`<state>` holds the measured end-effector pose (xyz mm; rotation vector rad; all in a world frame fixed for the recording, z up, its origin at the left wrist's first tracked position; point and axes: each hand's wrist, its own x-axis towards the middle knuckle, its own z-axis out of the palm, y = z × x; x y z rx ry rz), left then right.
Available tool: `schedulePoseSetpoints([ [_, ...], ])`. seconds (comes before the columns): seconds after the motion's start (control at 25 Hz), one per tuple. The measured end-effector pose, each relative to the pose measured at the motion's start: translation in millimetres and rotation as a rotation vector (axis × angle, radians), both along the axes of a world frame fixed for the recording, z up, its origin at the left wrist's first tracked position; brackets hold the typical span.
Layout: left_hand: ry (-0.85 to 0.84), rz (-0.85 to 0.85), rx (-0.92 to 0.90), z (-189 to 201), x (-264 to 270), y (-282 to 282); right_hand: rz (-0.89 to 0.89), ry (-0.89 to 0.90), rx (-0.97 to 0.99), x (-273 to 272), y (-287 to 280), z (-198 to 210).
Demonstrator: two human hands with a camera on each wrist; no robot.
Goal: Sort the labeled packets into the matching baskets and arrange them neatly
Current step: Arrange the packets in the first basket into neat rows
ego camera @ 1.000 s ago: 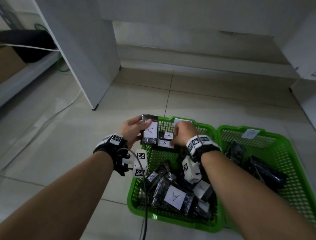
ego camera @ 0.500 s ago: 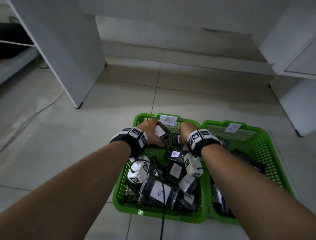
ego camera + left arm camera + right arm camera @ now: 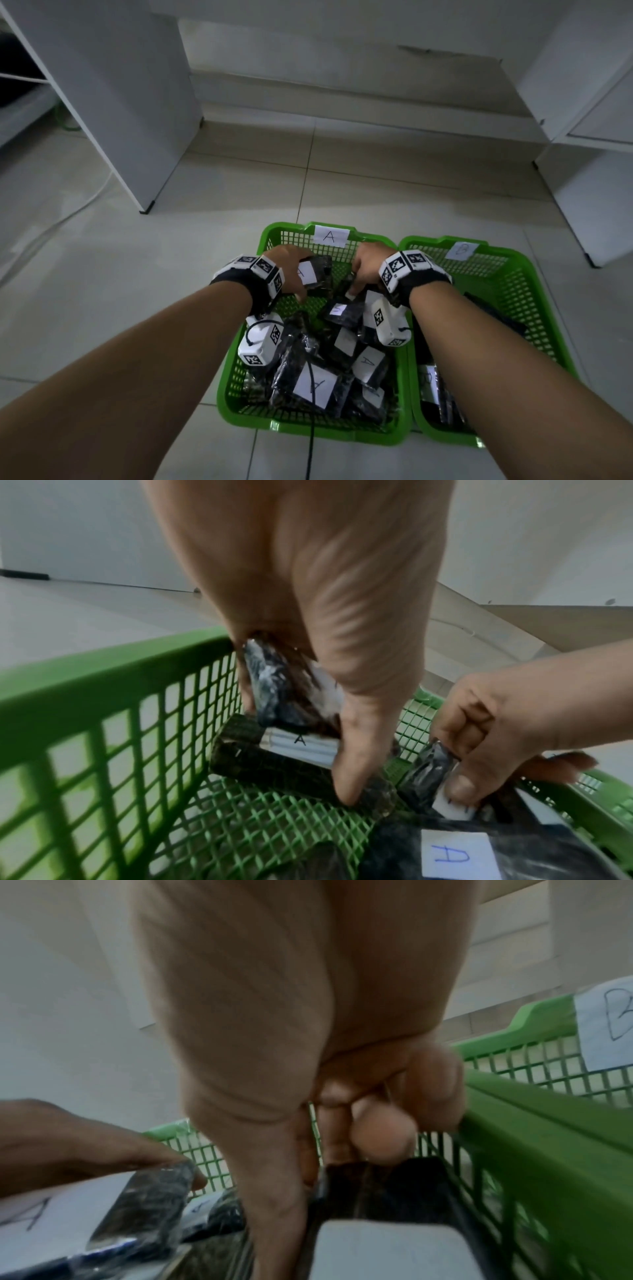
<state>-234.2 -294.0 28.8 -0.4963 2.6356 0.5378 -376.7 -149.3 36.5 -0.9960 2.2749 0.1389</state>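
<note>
Step in hand: we judge that we are setting "A" packets down at the far end of basket A [image 3: 270, 236], to start a tidy row there.
Left hand: our left hand [image 3: 287, 263] grips a black packet [image 3: 317, 272] with a white "A" label, thumb on one face and fingers behind it; the left wrist view shows it held steeply, just above another "A" packet [image 3: 274, 753] that lies flat on the mesh floor.
Right hand: our right hand [image 3: 368, 265] pinches a second dark packet [image 3: 424, 775] between thumb and curled fingers, low in the far right part of the same basket, close to its right wall.
Where the packets are: both held packets are inside basket A, near its far wall under the paper tag "A" [image 3: 330, 236]; the loose pile [image 3: 318, 380] fills the near half.
Basket B: basket B [image 3: 534, 274] stands just beside on the right, with a few dark packets in it.
How to do it well: we should lay each packet flat, label up, its edge against the neighbour, and let go only when it rests on the mesh.
What to watch: the film looks slippery, so a packet released while tilted may slide onto the pile.
Check: we read each label before releasing; the label under the right thumb is not readable here.
</note>
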Motion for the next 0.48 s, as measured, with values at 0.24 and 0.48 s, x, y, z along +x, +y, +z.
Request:
schedulePoseSetpoints([
  [0.24,0.124,0.079,0.038,-8.8,0.4,0.9,-0.063,-0.169,-0.035,1.0,8.0,16.9],
  [0.48,0.091,0.038,-0.087,-5.5,-0.8,-2.9,-0.217,-0.491,-0.122,12.0,24.6,17.6],
])
